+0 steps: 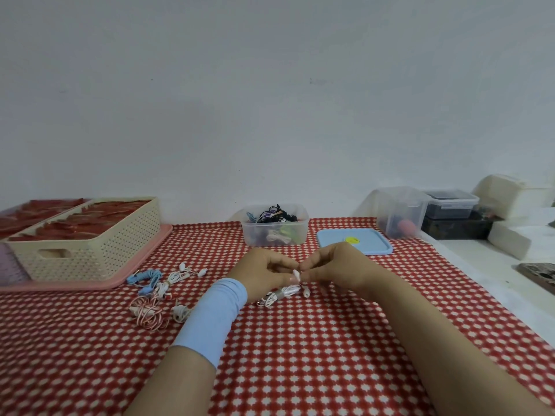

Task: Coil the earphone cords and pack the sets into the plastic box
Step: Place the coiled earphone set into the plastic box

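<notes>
My left hand (264, 273) and my right hand (333, 270) meet over the red checked cloth and both pinch a white earphone set (285, 292). Its cord is bundled and hangs below the fingers, with one earbud (306, 292) dangling. A clear plastic box (274, 225) stands behind the hands and holds several coiled sets. Its blue lid (354, 241) lies flat to the right. Several loose sets, blue (144, 279), white (180, 276) and pink-white (148, 313), lie left of my left wrist.
A cream perforated basket (87, 247) with red contents sits on a pink tray (90, 285) at the left. Clear containers (401, 213) and white boxes (510, 193) stand at the back right. A white ledge (480, 265) borders the cloth on the right.
</notes>
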A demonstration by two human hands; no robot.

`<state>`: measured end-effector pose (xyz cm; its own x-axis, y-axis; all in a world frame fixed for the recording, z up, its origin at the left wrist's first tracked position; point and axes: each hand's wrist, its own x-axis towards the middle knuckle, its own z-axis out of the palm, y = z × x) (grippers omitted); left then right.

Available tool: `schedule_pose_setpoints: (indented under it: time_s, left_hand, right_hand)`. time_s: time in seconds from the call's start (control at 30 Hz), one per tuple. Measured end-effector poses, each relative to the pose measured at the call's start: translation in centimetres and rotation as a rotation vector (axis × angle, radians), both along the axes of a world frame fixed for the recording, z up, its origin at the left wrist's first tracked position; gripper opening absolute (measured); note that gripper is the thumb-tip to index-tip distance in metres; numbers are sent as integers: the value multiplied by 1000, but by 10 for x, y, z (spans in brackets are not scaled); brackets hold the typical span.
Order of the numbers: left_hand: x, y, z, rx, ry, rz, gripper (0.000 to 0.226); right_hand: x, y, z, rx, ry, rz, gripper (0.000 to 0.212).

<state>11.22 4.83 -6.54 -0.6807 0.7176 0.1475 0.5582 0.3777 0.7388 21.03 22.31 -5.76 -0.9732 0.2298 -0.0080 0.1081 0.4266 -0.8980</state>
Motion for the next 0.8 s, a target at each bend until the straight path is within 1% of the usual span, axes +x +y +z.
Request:
schedule_pose_setpoints:
  time_s: [0.07, 0.1, 0.13, 0.17, 0.2, 0.23, 0.27, 0.33, 0.37, 0.43, 0.47, 0.5, 0.57, 0.63, 0.67, 0.73, 0.8]
  left_hand:
    - [1, -3, 4, -30, -11, 6, 38]
    - [1, -4, 6, -78, -6, 10, 45]
    - [1, -6, 8, -149, 9, 17, 52]
    - [1, -8, 10, -245, 37, 25, 57]
    - [2, -10, 11, -341, 70, 30, 57]
    - [3, -11, 11, -408, 98, 32, 51]
    - [2, -12, 10, -428, 116, 30, 40]
    - [-1, -14, 8, -387, 125, 25, 21]
    - [-2, -15, 9, -362, 127, 21, 17]
    - [-8, -18, 12, -309, 122, 10, 15]
    - [-10, -19, 14, -283, 119, 7, 15]
    - [-14, -20, 17, -256, 123, 5, 15]
    - [-20, -20, 27, -211, 138, -4, 17]
    - [-29, -19, 38, -160, 147, -14, 20]
    - [-34, -19, 43, -137, 150, -10, 22]
    - [-45, -16, 53, -94, 157, 19, 23]
    - [-56, -12, 61, -53, 174, 65, 20]
  right_hand:
    - [-2, -1, -1, 36, -3, -17, 9]
    - [-3, -1, -1, 84, -9, -22, 6]
    - [-4, 0, -2, 152, -13, -29, 5]
    - [-6, 1, -2, 226, -16, -39, 11]
    - [-7, 1, -2, 299, -21, -46, 17]
    - [-7, 1, -1, 360, -19, -48, 20]
    - [-8, -1, -1, 408, -5, -41, 22]
    - [-9, -6, -1, 449, 30, -4, 23]
    - [-10, -9, 1, 464, 26, 28, 25]
    - [-12, -15, 2, 533, 1, 93, 38]
    - [-15, -17, 2, 563, -9, 107, 41]
    - [-18, -18, 2, 569, -11, 107, 37]
    - [-26, -19, 5, 523, 8, 93, 20]
    - [-35, -18, 9, 495, 43, 96, 8]
    - [-38, -18, 12, 461, 47, 100, 7]
    - [-46, -15, 24, 371, 48, 97, 19]
    - [-54, -12, 36, 362, 70, 68, 24]
